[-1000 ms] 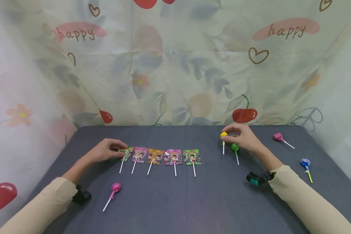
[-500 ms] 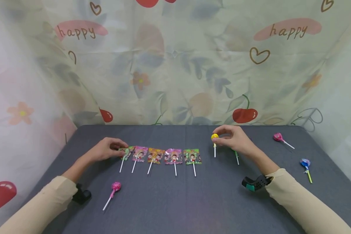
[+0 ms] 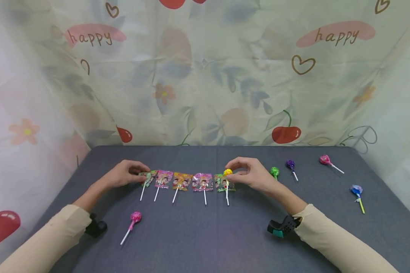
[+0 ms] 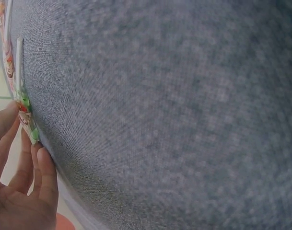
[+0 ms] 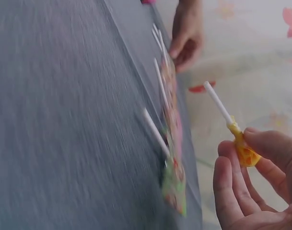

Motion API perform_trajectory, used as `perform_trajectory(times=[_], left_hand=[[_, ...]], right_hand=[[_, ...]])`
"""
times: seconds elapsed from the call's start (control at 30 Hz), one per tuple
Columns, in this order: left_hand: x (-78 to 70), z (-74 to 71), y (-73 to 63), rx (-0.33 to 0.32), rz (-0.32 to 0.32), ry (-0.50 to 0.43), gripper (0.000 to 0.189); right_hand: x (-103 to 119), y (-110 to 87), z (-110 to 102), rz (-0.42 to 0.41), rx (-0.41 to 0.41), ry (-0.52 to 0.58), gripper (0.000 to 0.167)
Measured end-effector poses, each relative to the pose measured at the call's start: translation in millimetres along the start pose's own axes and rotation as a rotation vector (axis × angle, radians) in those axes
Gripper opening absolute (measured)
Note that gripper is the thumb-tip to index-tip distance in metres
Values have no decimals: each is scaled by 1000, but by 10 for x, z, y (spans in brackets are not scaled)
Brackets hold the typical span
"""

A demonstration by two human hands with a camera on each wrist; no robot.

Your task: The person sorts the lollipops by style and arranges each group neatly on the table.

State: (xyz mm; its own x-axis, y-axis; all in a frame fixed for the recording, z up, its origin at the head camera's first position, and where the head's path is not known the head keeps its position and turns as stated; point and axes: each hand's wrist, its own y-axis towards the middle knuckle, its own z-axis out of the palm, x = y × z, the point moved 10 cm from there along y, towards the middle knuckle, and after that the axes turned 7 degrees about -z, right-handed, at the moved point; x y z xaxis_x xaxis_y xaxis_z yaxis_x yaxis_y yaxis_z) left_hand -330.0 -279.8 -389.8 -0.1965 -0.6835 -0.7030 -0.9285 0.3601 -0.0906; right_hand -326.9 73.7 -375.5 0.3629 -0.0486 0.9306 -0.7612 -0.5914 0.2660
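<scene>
At the left end of a row of flat-wrapped lollipops, my left hand (image 3: 123, 175) pinches a green-wrapped lollipop (image 3: 152, 177) by its packet. The left wrist view shows thumb and fingers at the edges of that packet (image 4: 27, 117). My right hand (image 3: 251, 175) holds a yellow ball lollipop (image 5: 247, 155) by its head between thumb and fingers, white stick pointing away from the palm. In the head view it overlaps the green packet (image 3: 220, 183) at the row's right end. Between the ends lie a pink packet (image 3: 163, 179), an orange packet (image 3: 182, 182) and a magenta packet (image 3: 202, 182).
A pink ball lollipop (image 3: 135, 217) lies front left on the dark cloth (image 3: 198, 242). On the right are a green lollipop (image 3: 274, 172), a purple one (image 3: 290, 164), a pink one (image 3: 325, 159) and a blue one (image 3: 356, 189). A printed curtain (image 3: 205, 83) hangs behind.
My right hand has carried the yellow lollipop leftward from beside the green ball lollipop to the row's right end, uncovering the purple lollipop. The left hand has stayed in place.
</scene>
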Motion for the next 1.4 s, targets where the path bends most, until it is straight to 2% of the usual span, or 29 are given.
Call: perform_trajectory(times=[0.17,0.43,0.7,0.9,1.1,1.4], left_hand=[[9,-2,14,-1,0,14,29],[19,-4,20,2,-6,15,29],[1,-8,6,-2,-5,4,29],[6,-10,5,-10,-5,13,29],[4,-14,-1,-21,-3,18,29],[-6,-12,-6,-26,5,15,28]], right_hand=[[22,18,271,7,43,24,31],[157,95,758,-70,113,15,28],[282,178,1322,-79,179,112,22],[297,242,1692,-71,228,111,18],[249,312,1940,-42,218,48,15],[241,404,2197,-29,230,-30,14]])
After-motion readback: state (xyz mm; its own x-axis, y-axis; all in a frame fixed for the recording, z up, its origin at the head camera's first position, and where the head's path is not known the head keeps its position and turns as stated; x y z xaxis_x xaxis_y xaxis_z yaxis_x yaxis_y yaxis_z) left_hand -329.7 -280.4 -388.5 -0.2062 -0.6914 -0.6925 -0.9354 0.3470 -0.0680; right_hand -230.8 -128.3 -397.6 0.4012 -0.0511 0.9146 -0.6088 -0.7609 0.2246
